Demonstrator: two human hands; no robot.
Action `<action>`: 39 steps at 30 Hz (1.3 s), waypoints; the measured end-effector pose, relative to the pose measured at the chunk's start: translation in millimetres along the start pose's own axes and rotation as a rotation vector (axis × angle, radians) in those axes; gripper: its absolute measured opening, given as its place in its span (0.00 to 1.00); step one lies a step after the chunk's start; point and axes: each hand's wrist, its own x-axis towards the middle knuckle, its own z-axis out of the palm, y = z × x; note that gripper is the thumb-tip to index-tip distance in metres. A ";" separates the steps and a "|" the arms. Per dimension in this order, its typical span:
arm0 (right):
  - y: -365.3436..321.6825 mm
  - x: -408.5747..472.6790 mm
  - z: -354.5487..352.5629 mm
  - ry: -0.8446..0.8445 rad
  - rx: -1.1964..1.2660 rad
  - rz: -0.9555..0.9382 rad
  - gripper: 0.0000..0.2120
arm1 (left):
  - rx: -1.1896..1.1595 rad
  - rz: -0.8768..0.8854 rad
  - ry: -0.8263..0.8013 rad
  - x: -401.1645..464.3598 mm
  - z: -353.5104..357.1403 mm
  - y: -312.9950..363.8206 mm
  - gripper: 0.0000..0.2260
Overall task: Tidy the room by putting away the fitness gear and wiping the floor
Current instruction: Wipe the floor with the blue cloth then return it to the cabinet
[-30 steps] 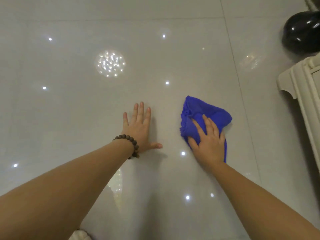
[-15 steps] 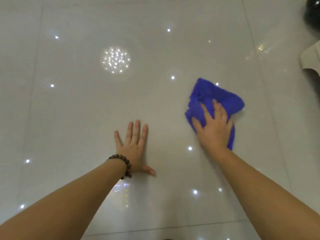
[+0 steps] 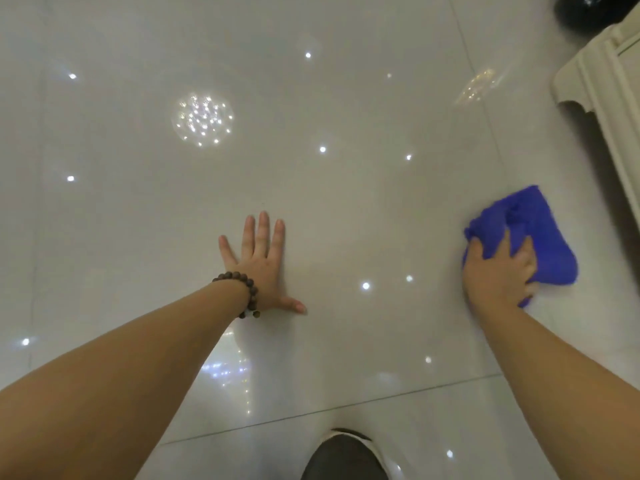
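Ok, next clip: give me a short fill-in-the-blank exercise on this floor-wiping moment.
1. The cloth under the right hand is ____ in colour.
2. The left hand lies ____ on the floor, fingers straight.
3. The beaded bracelet sits on the ____ wrist.

Missing words: blue; flat; left

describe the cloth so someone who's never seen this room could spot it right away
Start from the glossy pale tiled floor and look to its right side, near the cream furniture. There the right hand grips a crumpled cloth against the tiles. It is the only vivid blue thing in view; the left hand lies flat on bare tile.
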 end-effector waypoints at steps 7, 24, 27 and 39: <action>-36.1 -129.7 38.0 -0.170 -0.205 -1.058 0.30 | 0.002 0.031 0.000 -1.7 0.2 -4.6 0.70; -22.8 -205.7 42.7 -0.211 -0.148 -0.928 0.30 | -0.055 0.000 0.017 -92.0 83.5 13.4 0.67; 17.9 -165.7 29.9 -0.231 -0.187 -1.126 0.29 | -0.022 0.008 -0.047 -93.3 88.2 8.3 0.69; 16.7 -171.2 16.5 -0.095 0.056 -0.156 0.26 | -0.061 0.073 -0.062 -95.3 85.7 3.1 0.70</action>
